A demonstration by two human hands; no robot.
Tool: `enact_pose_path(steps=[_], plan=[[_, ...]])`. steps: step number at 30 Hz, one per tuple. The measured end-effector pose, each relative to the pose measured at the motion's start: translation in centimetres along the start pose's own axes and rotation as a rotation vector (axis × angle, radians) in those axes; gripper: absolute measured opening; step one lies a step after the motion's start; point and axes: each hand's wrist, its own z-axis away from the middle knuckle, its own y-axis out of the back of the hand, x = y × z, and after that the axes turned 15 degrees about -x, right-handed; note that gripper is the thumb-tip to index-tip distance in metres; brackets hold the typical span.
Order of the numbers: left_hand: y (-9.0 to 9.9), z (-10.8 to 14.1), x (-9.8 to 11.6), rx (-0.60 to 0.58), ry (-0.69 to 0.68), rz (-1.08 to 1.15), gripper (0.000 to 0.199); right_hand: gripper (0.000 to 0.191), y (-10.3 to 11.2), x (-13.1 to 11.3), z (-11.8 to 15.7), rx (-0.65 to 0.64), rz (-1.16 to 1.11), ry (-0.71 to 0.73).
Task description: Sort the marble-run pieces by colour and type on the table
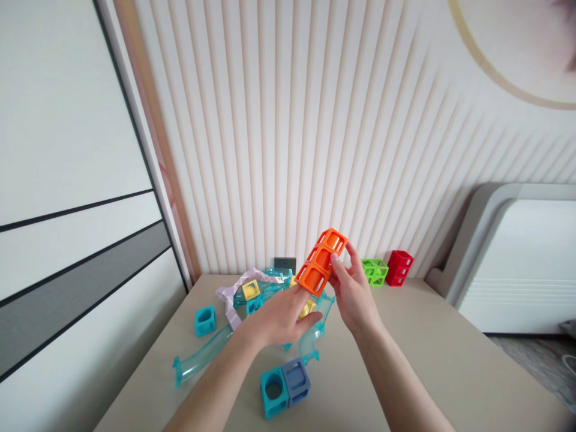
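Observation:
An orange column of stacked open-frame cube blocks (pixel 323 258) is held up in the air, tilted, above the table. My right hand (pixel 355 291) grips its right side, with the thumb on the front face and fingers behind. My left hand (pixel 283 315) reaches to the column's lower end. Its thumb sticks out away from the block, and its fingertips are hidden behind or inside that end. Beneath my hands lie clear blue track pieces (pixel 308 342) and yellow cube blocks (pixel 251 290). Nearer to me, a blue cube block (pixel 274 391) stands joined to a purple-blue one (pixel 296 381).
On the table (pixel 405 360), a lilac track piece (pixel 231 303), a single blue cube (pixel 205 321) and a clear blue chute (pixel 202 357) lie left. Green blocks (pixel 375 272) and red blocks (pixel 399 268) stand by the ribbed wall. A black socket (pixel 285 264) sits behind.

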Motion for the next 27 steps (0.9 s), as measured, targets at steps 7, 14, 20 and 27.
enact_pose_path(steps=[7,14,20,27], plan=[[0.8,0.6,-0.1,0.002,-0.069,-0.032,0.064,0.066,-0.7,1.1,0.1,0.077,-0.098,0.019],[1.5,0.4,0.0,0.151,-0.05,-0.076,0.035,0.057,-1.1,0.7,0.0,0.038,-0.156,0.022],[1.5,0.5,-0.5,0.252,-0.082,0.0,0.038,0.048,-1.4,0.4,0.1,0.031,-0.245,0.037],[1.3,0.4,-0.6,0.29,-0.09,-0.047,0.036,0.046,-1.5,0.3,0.1,0.024,-0.333,-0.02]])
